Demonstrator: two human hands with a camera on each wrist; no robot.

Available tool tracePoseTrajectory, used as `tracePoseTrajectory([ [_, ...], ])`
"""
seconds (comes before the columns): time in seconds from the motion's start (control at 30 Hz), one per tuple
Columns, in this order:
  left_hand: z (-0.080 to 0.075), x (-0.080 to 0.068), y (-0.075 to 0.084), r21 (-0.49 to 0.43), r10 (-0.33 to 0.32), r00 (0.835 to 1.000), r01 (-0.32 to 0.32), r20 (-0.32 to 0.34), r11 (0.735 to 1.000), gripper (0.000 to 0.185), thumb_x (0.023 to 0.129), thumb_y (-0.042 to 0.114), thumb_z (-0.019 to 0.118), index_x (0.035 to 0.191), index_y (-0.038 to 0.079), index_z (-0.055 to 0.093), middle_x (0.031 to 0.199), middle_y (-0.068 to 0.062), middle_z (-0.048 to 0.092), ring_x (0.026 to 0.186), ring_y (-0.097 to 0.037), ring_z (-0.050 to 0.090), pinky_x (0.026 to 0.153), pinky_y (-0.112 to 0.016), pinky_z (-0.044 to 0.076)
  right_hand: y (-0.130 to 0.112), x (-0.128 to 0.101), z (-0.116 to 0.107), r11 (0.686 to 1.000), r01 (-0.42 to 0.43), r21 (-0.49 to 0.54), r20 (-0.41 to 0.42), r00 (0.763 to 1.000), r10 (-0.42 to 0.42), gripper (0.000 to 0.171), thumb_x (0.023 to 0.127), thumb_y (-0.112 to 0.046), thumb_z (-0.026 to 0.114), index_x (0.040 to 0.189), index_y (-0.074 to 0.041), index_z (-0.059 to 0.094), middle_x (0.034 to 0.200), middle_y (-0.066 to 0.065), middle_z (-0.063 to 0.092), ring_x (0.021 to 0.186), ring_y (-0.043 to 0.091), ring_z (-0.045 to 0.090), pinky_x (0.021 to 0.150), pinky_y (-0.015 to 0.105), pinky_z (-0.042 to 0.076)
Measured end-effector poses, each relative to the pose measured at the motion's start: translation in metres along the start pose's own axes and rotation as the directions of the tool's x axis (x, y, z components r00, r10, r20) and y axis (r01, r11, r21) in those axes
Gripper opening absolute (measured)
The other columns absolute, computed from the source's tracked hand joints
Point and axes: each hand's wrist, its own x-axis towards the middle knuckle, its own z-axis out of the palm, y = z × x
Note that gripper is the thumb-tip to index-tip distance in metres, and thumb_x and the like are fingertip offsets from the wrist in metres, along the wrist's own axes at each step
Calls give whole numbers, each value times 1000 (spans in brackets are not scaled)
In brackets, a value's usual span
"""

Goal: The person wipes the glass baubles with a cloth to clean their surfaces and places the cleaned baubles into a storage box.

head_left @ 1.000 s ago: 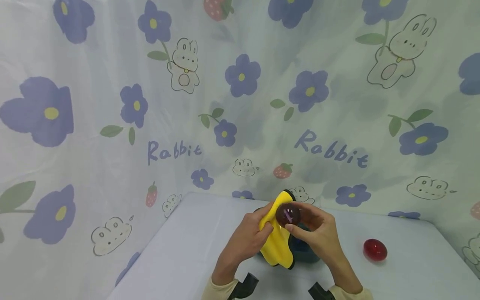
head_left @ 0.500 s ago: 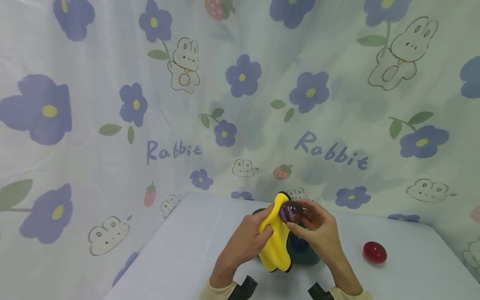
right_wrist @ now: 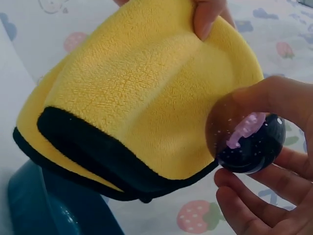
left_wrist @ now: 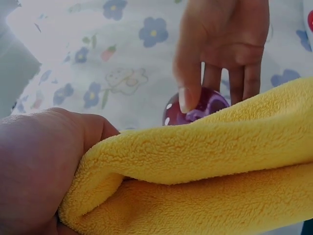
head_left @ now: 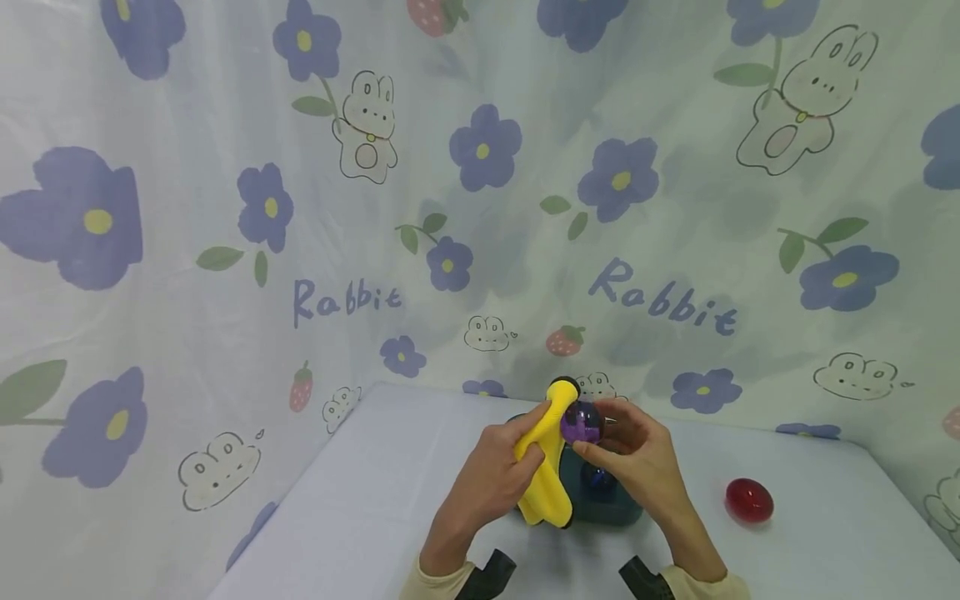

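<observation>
My left hand grips a folded yellow plush cloth with dark edging, its lower part hanging down. Thumb and fingers of my right hand pinch a shiny, see-through purple ball against the cloth's upper part. In the right wrist view the ball shows a pink shape and small specks inside, and it overlaps the cloth's edge. The left wrist view shows the cloth covering the lower part of the ball. Both hands are raised over a dark teal container.
Beneath the hands, the dark teal container stands on the white table, partly hidden by the cloth and hands. A dark blue shiny ball lies in it. A red glossy ball rests on the table to the right. A patterned curtain hangs behind.
The purple ball has turned in my right fingers, from dark to brighter purple. The cloth's hanging part has swung left and narrowed, uncovering more of the container and the blue ball.
</observation>
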Motion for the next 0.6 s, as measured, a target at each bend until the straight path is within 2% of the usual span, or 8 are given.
tracePoseTrajectory([
  [0.13,0,0,1,-17,11,1000,-11,-29,1000,55,98,6,50,153,12,51,120,-8,72,81,-7,60,77,-21,55,3,0,2,1000,4,-19,62,998,-3,59,78,-13,89,132,-9,64,126,16,68,95,11,72,83,22,60],
  [0.3,1,1,1,-26,22,999,-24,-42,999,54,97,4,50,151,12,54,126,-8,71,71,-4,55,70,-20,53,4,-1,7,997,46,-58,136,990,-38,57,77,-14,89,130,-11,67,120,13,70,89,14,72,80,30,62],
  [0.6,3,4,-6,10,34,999,-34,-20,999,53,97,4,49,150,13,56,131,-6,70,82,-7,59,76,-20,53,2,-5,7,993,97,-59,200,976,-84,54,75,-15,90,124,-13,69,115,10,72,87,14,73,85,27,61],
])
